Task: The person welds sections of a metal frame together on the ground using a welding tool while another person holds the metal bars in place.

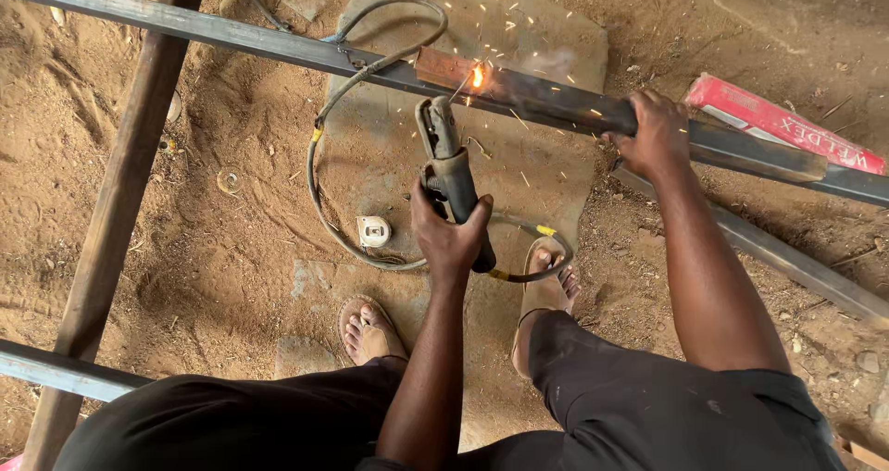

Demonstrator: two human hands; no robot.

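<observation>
I see the left hand [449, 235] wrapped tight round the dark, worn electrode holder [446, 170], its thin rod sparking where it meets the rusty square steel tube [519, 91] that crosses the sandy ground near the flat stone slab [546, 26]. The right hand [656, 136] grips that tube further along, fingers curled over its top. The grey cable [319, 179] loops over the dirt, its far end cut off; a red packet [778, 124] lies half hidden behind the tube.

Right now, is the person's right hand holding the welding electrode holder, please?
No, the right hand grips the steel bar, while the left hand holds the electrode holder.
</observation>
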